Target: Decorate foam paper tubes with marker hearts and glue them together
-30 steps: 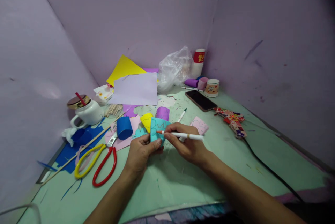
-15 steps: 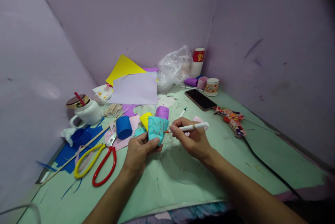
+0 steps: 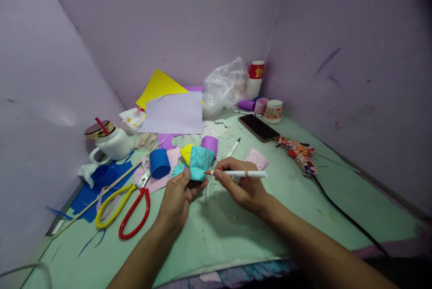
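Observation:
My left hand (image 3: 178, 194) is closed on a small turquoise paper piece (image 3: 201, 163) with wavy brown lines drawn on it. Between the fingers of my right hand (image 3: 241, 187) is a white felt-tip pen (image 3: 248, 174) with an orange-brown tip, which is at the lower right of the turquoise paper. Behind that paper lie a yellow paper piece (image 3: 186, 154) and a purple paper piece (image 3: 209, 144). To the left of my left hand are a blue paper roll (image 3: 159, 164) and scissors (image 3: 144, 181) with one yellow and one red handle.
A white mug (image 3: 116, 145) with a lid stands at left near blue paper (image 3: 84, 199) and a thin wooden stick (image 3: 111, 190). Paper sheets (image 3: 173, 113), a plastic bag (image 3: 224, 88) and cups (image 3: 273, 112) are at the back. A phone (image 3: 258, 128) and a cord (image 3: 347, 214) lie at right.
The pen tip has moved down and left, from the right edge of the turquoise paper to its lower part. The paper is tilted differently, and the pink paper at right shows more.

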### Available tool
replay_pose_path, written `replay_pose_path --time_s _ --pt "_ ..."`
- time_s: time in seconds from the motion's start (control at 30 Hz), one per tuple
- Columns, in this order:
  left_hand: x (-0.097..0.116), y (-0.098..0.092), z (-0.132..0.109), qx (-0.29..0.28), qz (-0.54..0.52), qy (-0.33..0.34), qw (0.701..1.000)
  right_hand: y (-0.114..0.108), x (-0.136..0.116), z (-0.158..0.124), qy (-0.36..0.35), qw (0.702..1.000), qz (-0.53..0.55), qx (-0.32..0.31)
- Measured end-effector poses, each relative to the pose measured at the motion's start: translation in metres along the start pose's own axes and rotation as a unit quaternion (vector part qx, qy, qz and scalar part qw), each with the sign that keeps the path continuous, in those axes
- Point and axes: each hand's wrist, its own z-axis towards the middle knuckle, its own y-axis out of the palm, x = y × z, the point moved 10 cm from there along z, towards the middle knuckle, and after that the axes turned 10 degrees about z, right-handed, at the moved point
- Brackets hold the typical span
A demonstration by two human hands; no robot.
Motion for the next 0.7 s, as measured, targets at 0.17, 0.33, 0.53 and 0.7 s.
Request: replay_pose_path --time_s 0.17,0.33,0.53,0.7 --pt "-0.001 0.013 0.001 -0.059 -0.018 0.005 0.998 0.003 0.014 0.001 0.047 0.998 0.041 -0.007" --pt "0.000 0.022 0.002 -0.112 -0.070 0.008 0.991 0.005 0.037 -0.002 0.130 0.988 0.081 0.001" --pt "-0.002 0.021 0.003 -0.120 -0.043 -0.005 0.992 0.000 0.032 -0.001 0.111 0.991 0.079 0.005" --pt "-0.002 0.019 0.004 -0.111 -0.038 -0.001 0.993 -0.005 0.026 0.001 0.083 0.994 0.070 0.025"
